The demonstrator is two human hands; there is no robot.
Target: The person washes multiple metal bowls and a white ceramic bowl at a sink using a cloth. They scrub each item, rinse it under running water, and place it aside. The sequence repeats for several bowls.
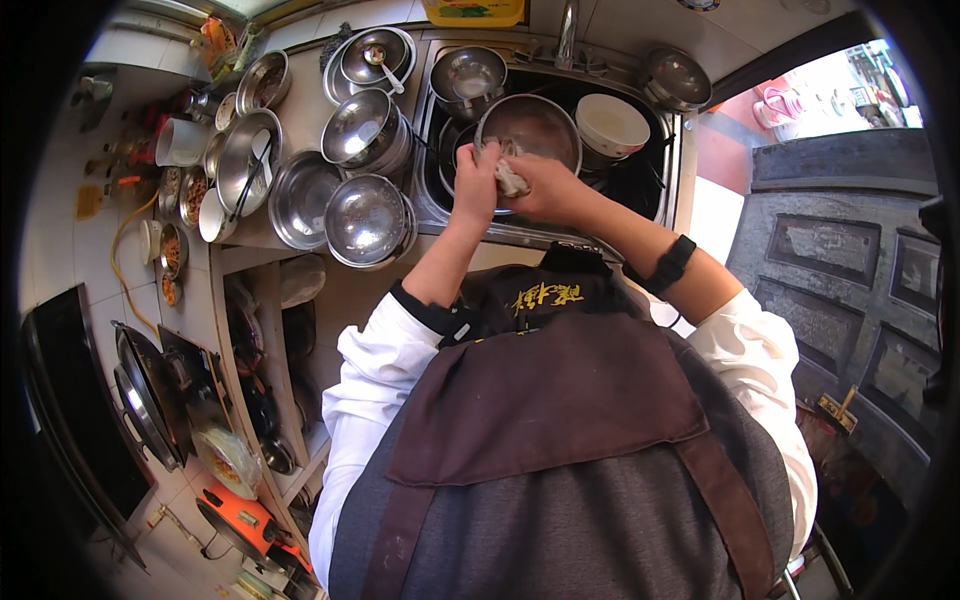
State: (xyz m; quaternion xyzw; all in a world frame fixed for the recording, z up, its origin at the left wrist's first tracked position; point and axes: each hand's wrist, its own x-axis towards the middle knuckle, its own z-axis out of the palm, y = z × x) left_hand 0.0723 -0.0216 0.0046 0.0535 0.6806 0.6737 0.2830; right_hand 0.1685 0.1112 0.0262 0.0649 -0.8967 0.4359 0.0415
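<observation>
Over the sink (424,202), a stainless steel bowl (536,124) is tilted with its inside facing up. My left hand (478,180) grips the bowl's near left rim. Beside it, my right hand (547,186) is closed on a crumpled pale cloth (512,178), which lies against the same rim. Behind the held bowl stand stacked steel bowls (469,75), and to its right a white ceramic bowl (611,124) rests on others in the basin. The fingertips of both hands are partly hidden by the cloth.
Stacks of steel bowls (362,129) and a steel basin (306,199) crowd the counter left of the sink. The faucet (568,37) rises at the back, with steel bowls (677,79) at the back right corner. A dark panelled door (825,240) stands at right.
</observation>
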